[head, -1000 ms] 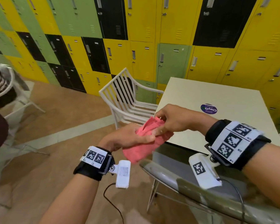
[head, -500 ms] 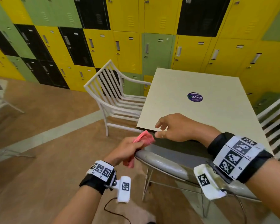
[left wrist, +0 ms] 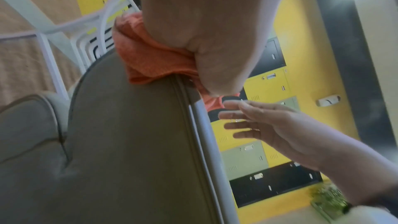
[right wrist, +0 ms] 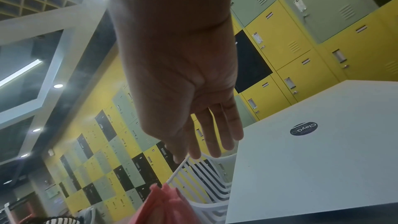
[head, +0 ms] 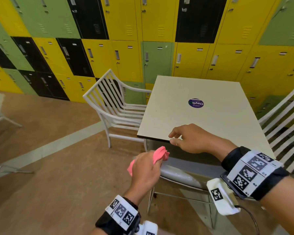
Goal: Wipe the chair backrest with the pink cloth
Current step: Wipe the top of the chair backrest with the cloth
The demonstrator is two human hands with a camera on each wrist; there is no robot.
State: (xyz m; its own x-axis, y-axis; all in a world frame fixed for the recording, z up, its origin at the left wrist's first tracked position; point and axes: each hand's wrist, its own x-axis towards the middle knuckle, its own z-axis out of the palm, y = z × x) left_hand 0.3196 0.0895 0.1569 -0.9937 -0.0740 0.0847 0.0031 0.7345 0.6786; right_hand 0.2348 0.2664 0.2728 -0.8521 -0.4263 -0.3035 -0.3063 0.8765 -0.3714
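Observation:
My left hand (head: 147,167) grips the bunched pink cloth (head: 159,154) and holds it on the left end of the grey padded chair backrest (head: 178,177). In the left wrist view the pink cloth (left wrist: 150,57) lies pressed on the top edge of the backrest (left wrist: 129,134) under my palm. My right hand (head: 185,138) hovers empty over the near edge of the table, fingers relaxed and spread. The right wrist view shows the straight fingers (right wrist: 215,134) of that hand with the cloth (right wrist: 168,205) below them.
A cream square table (head: 202,116) with a round blue sticker (head: 195,103) stands just beyond the grey chair. White slatted chairs stand at the table's left (head: 115,107) and right (head: 285,119). Yellow, green and black lockers (head: 143,39) fill the wall behind. Brown floor lies to the left.
My right hand has let go of the cloth and lifted toward the table edge. My left hand alone has brought the cloth down onto the left end of the backrest.

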